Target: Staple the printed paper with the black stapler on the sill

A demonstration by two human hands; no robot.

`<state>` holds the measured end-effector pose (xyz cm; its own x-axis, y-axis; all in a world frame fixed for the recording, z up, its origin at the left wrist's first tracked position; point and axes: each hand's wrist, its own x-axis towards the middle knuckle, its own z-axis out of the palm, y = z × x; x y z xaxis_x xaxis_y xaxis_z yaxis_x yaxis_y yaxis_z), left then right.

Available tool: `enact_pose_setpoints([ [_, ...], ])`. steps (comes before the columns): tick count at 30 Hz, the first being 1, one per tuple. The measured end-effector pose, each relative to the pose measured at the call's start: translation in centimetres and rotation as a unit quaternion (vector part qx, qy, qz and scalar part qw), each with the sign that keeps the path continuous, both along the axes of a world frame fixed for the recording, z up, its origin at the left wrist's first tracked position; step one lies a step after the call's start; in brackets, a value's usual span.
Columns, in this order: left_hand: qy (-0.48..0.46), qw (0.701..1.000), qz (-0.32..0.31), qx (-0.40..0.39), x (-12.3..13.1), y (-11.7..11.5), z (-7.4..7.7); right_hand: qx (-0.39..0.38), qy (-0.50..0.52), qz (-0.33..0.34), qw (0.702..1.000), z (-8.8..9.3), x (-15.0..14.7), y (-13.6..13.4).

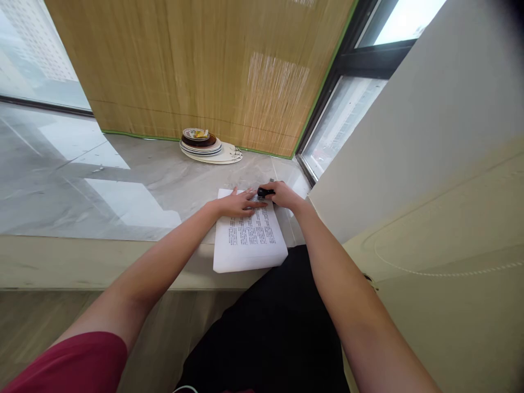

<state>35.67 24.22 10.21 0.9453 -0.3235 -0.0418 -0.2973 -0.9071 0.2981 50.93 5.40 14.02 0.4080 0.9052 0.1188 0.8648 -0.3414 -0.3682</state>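
A thick stack of white printed paper (249, 240) lies on the grey marble sill, its near end jutting over the sill's front edge. My left hand (236, 203) rests flat on the top sheet with its fingers stretched out. My right hand (284, 195) is closed around a small black object (265, 192), which looks like a stapler or clip, at the far right corner of the stack. The object's far side is hidden by my fingers.
A stack of plates (207, 147) with something yellow on top stands at the back of the marble sill (82, 180), against a bamboo blind (196, 65). A window frame (327, 125) and a pale wall (409, 136) close off the right side.
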Motion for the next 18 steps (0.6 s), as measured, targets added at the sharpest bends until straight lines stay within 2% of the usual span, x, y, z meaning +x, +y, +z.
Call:
enact_pose_setpoints([
  [10,0.008,1.000,0.004,-0.004,0.0,0.0,0.1,-0.045,-0.038,-0.012,0.998,0.4,-0.6,0.4],
  [18,0.009,1.000,0.006,-0.006,0.4,0.3,-0.5,-0.142,-0.136,-0.024,0.980,0.9,-2.6,1.2],
])
